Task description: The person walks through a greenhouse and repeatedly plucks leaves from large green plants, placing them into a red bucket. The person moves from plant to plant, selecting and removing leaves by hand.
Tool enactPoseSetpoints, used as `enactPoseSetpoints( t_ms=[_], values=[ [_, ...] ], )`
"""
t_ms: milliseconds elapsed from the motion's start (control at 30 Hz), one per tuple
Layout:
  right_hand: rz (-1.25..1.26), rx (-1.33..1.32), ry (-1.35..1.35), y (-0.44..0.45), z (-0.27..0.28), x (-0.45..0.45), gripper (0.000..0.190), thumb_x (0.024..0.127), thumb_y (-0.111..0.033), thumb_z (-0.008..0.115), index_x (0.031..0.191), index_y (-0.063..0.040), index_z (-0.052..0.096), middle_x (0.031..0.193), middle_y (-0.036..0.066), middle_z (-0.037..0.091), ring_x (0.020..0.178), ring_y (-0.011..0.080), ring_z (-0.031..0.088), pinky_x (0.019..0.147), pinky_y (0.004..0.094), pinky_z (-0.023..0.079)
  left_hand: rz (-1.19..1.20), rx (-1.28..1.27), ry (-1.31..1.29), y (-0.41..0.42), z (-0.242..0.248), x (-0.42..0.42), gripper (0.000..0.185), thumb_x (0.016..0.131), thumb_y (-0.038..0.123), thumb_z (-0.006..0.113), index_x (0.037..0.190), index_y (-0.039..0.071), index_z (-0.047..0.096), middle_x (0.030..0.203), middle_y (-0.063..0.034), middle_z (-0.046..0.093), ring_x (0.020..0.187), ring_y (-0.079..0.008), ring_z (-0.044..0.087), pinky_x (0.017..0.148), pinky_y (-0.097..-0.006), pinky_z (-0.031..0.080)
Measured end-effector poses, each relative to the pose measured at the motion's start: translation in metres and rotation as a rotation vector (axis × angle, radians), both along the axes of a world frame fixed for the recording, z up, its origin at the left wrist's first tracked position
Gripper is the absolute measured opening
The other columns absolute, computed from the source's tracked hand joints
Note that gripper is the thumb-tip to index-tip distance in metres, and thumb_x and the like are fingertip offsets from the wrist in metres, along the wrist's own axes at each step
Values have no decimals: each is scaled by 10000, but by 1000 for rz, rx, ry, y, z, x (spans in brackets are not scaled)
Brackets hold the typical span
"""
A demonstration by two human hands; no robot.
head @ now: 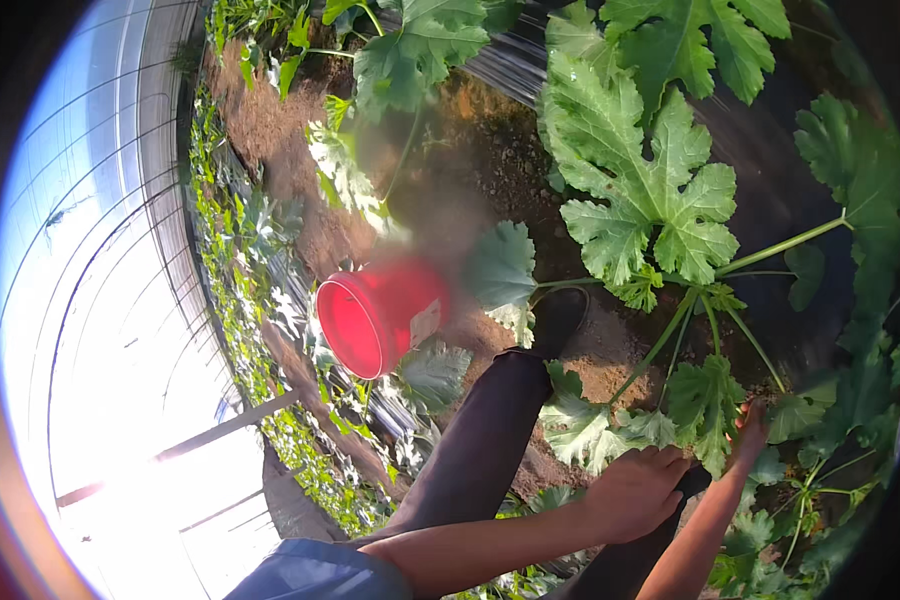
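Observation:
A squash plant with broad, lobed leaves spreads before me, its stalks fanning out from one crown. My left hand is low at the plant's near side, back upward and fingers curled by the tip of a drooping leaf. Whether those fingers pinch anything is hidden. Beyond it, my right hand reaches in close to the soil, beside that same leaf and partly behind it. What its fingertips touch cannot be made out.
A red plastic bucket with a pale label lies tilted at left, its mouth facing away from the plants. My shoe stands on soil near the stalks. Dark plastic mulch covers the bed. More leafy rows and a ribbed plastic tunnel wall lie leftward.

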State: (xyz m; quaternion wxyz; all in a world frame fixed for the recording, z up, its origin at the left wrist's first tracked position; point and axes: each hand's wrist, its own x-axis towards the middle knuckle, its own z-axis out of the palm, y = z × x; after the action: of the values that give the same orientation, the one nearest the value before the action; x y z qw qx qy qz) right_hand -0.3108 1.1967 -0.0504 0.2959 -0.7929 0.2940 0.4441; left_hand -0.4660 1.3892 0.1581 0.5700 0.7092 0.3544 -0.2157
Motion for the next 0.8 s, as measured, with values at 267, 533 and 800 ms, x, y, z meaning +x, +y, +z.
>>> enactPoseSetpoints(
  t_ms=[267,533,800],
  values=[
    [683,1077,-50,272,199,-128,118,1100,-158,590,1144,-51,613,955,2,573,747,79,514,663,252,448,170,-213,-176,-79,8,-47,256,888,162,655,1093,13,694,1141,-161,663,1091,-335,644,916,-487,535],
    [1361,1232,415,396,210,-401,618,972,-147,687,1489,71,428,1393,286,548,1106,437,666,982,503,535,-267,-191,-13,-44,9,-21,393,880,279,676,1228,98,660,1196,-97,633,1124,-305,604,963,-486,470],
    [1468,924,116,395,92,-231,123,967,-103,693,1036,-1,690,878,144,724,813,257,723,731,364,561,-82,-239,-154,10,19,-42,424,919,212,670,1302,33,630,1269,-164,654,1224,-339,605,1032,-479,468]
  ],
)
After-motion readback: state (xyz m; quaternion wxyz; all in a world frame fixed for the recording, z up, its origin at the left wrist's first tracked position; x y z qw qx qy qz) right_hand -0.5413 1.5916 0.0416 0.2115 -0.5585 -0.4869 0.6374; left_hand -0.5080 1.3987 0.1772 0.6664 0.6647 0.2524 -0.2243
